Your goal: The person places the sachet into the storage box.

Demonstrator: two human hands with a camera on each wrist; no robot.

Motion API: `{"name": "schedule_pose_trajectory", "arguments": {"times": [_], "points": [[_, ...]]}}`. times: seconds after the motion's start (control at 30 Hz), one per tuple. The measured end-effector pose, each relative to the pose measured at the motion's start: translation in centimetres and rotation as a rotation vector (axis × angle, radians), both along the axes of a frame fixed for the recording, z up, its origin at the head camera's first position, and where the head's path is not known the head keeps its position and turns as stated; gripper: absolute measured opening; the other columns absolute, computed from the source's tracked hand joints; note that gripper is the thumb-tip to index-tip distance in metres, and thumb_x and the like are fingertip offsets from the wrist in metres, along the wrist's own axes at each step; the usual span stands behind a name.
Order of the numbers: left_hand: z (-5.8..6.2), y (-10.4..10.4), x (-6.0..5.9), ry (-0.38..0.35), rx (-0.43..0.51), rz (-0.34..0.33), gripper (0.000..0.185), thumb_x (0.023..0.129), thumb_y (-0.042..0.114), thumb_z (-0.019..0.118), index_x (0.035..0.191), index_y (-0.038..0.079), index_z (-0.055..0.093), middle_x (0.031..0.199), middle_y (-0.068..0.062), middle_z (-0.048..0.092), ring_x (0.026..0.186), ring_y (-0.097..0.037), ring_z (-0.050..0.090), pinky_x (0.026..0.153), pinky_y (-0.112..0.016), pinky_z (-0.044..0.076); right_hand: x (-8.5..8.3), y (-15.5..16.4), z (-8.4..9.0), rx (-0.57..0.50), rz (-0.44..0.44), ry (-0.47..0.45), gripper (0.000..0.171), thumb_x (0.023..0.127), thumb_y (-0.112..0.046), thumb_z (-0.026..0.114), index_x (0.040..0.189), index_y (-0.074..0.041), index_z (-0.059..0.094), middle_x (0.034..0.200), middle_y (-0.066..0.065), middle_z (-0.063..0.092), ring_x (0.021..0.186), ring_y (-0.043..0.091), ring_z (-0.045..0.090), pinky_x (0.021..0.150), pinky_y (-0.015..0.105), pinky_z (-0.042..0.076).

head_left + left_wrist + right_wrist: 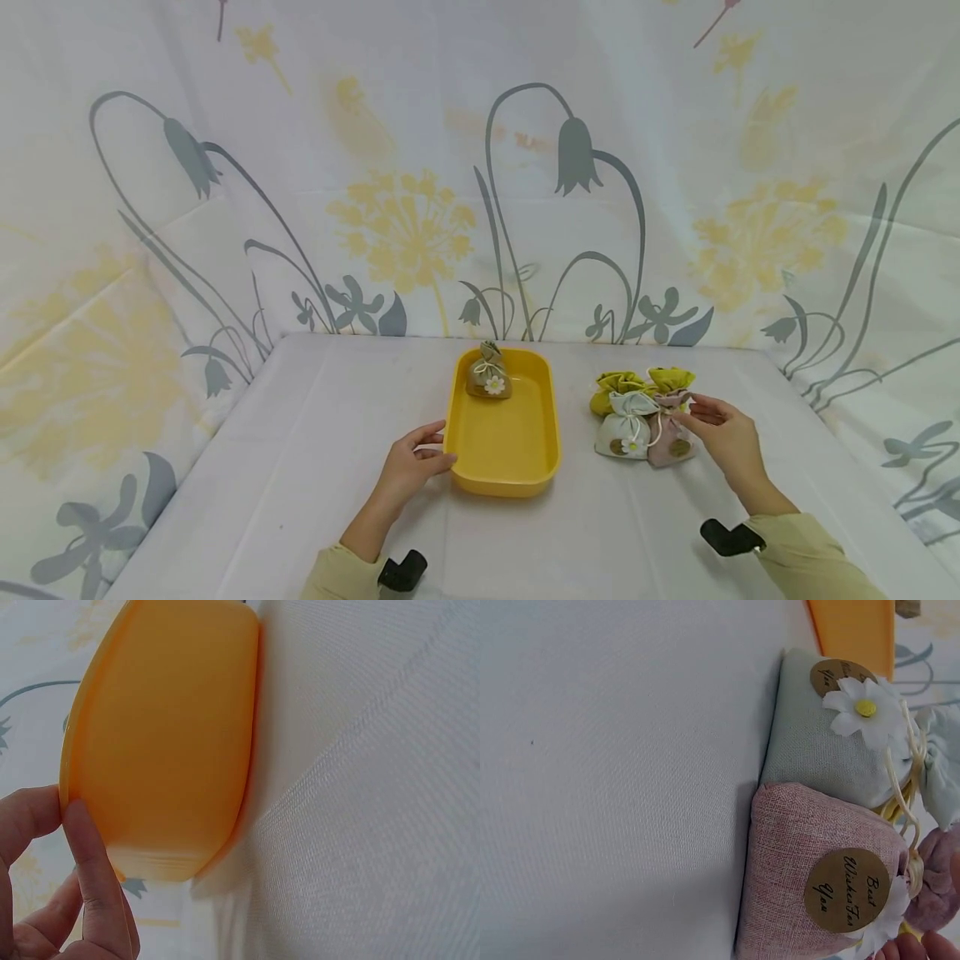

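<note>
**Right fingertips at the neck of the pink pouch, tray held steady to the left**

The small pink linen drawstring pouch (670,440) stands upright on the table in a cluster of four, its gathered neck uppermost and its round brown paper label facing the person. The right hand (723,435) comes at it from the right, fingertips (693,406) closing on the ruffled top; the right wrist view shows only the tips beside the neck, so a light pinch looks likely, but how firm it is cannot be told. Touching the pink pouch on its left is a pale grey-white cloth pouch with a daisy (626,427), and behind these two sit two yellow-green fabric pouches (645,383).

To the left of the cluster, near it but apart, lies the yellow oblong plastic tray (480,479), its long axis running away from the person. A tan burlap pouch with a daisy (489,373) sits at its far end. The left hand (411,462) holds the tray's near left rim, thumb on top and fingers loosely curled against the wall.

All rests on a white cloth-covered table (300,467), backed by a floral printed curtain (405,225).
</note>
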State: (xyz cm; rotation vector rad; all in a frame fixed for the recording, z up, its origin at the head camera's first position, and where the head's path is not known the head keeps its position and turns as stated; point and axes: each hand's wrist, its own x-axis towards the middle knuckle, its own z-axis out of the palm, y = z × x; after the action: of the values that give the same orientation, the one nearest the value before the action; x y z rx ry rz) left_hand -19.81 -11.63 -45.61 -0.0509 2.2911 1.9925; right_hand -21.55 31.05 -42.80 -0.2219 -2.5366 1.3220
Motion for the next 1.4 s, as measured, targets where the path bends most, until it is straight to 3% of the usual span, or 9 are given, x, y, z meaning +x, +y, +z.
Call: {"name": "schedule_pose_trajectory", "arguments": {"times": [0.2,0.33,0.43,0.5,0.63,0.73,0.9,1.13,1.4], "points": [[0.2,0.0,0.1,0.0,0.004,0.004,0.056,0.08,0.007,0.073,0.13,0.0,0.051,0.109,-0.012,0.053,0.084,-0.017,0.057,0.072,-0.029,0.055,-0.6,-0.2,0.0,-0.021,0.013,-0.091,0.066,0.085,-0.035,0.067,0.13,0.008,0.046,0.121,0.026,0.053,0.08,-0.011,0.045,0.066,0.008,0.043],[0.2,0.1,0.1,-0.001,0.007,0.002,0.056,0.08,0.008,0.073,0.131,0.0,0.051,0.11,-0.013,0.052,0.085,-0.017,0.057,0.072,-0.029,0.055,-0.8,-0.4,0.2,-0.005,0.016,-0.114,0.072,0.085,-0.039,0.066,0.134,0.008,0.042,0.122,0.025,0.052,0.095,0.012,0.053,0.066,0.009,0.042],[0.3,0.1,0.1,-0.003,0.009,0.0,0.057,0.08,0.007,0.073,0.131,0.0,0.051,0.11,-0.013,0.053,0.085,-0.018,0.058,0.072,-0.03,0.055,-0.9,-0.4,0.4,-0.009,0.025,-0.118,0.072,0.085,-0.04,0.066,0.134,0.007,0.042,0.123,0.026,0.051,0.106,0.026,0.051,0.066,0.01,0.043],[0.3,0.1,0.1,-0.006,0.006,0.0,0.056,0.079,0.008,0.073,0.131,0.0,0.051,0.11,-0.012,0.053,0.086,-0.018,0.058,0.073,-0.029,0.054,-1.0,-0.5,0.6,-0.018,0.033,-0.119,0.07,0.085,-0.04,0.066,0.132,0.007,0.043,0.124,0.026,0.051,0.103,0.022,0.052,0.066,0.01,0.044],[0.3,0.1,0.1,-0.006,0.001,-0.001,0.056,0.079,0.009,0.074,0.13,0.0,0.051,0.111,-0.013,0.053,0.087,-0.018,0.058,0.073,-0.03,0.054,-1.0,-0.5,0.9,-0.051,0.045,-0.104,0.065,0.084,-0.038,0.068,0.126,0.005,0.046,0.12,0.023,0.053,0.088,-0.001,0.049,0.067,0.01,0.045],[0.2,0.1,0.1,-0.004,0.0,-0.001,0.056,0.079,0.009,0.074,0.13,0.0,0.051,0.111,-0.013,0.053,0.087,-0.019,0.058,0.073,-0.03,0.054,-0.9,-0.5,1.0,-0.092,0.069,-0.084,0.062,0.083,-0.034,0.071,0.123,0.006,0.046,0.109,0.01,0.059,0.081,-0.009,0.048,0.068,0.011,0.046],[0.1,0.1,0.2,-0.007,0.005,0.0,0.057,0.079,0.008,0.074,0.131,0.0,0.051,0.112,-0.013,0.053,0.087,-0.018,0.059,0.072,-0.03,0.055,-0.7,-0.3,0.9,-0.134,0.116,-0.072,0.063,0.084,-0.026,0.071,0.129,0.008,0.043,0.094,-0.011,0.059,0.08,-0.011,0.052,0.069,0.011,0.047],[0.2,0.0,0.2,-0.006,0.014,-0.005,0.057,0.08,0.007,0.073,0.131,-0.001,0.05,0.111,-0.013,0.053,0.086,-0.017,0.059,0.072,-0.03,0.055,-0.1,0.0,0.8,-0.006,0.061,-0.1,0.057,0.082,-0.033,0.072,0.119,0.007,0.057,0.089,-0.005,0.065,0.075,-0.008,0.051,0.065,0.015,0.046],[2.9,0.3,1.6,-0.001,0.014,-0.016,0.053,0.082,0.001,0.069,0.13,-0.007,0.048,0.111,-0.017,0.052,0.085,-0.018,0.058,0.072,-0.03,0.055,1.0,0.3,1.2,-0.024,-0.023,-0.077,0.053,0.08,-0.035,0.073,0.113,0.006,0.063,0.083,-0.012,0.064,0.074,-0.005,0.052,0.063,0.018,0.049]]}}
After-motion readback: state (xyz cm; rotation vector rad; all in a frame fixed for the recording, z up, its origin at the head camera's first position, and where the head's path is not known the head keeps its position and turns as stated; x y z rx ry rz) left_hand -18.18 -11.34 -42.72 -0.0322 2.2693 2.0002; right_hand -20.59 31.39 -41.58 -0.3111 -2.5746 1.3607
